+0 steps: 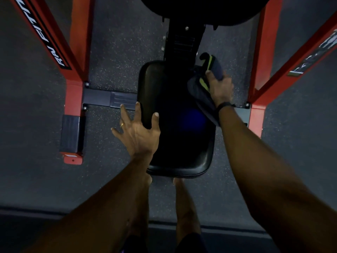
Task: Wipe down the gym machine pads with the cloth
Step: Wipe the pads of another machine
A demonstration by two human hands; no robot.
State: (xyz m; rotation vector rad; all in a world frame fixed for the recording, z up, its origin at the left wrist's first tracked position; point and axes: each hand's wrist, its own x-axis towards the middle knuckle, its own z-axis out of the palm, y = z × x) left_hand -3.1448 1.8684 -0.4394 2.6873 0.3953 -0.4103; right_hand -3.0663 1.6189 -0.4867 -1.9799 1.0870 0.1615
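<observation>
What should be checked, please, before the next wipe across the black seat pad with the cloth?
1. Cloth in hand: ok. The right hand grips the dark cloth with its yellow-green stripe.
2. Cloth at the pad: ok. It lies over the right edge of the seat pad, near the far end.
3. Pad steadied: ok. The left hand rests on the left edge, thumb on top, fingers spread.
4. Wiping path clear: ok. Nothing lies on the pad's top between the hands.
5. Pad already clean or wet: cannot tell; the surface is too dark.
6. Upper pad wiped: cannot tell; only its lower edge shows.
</observation>
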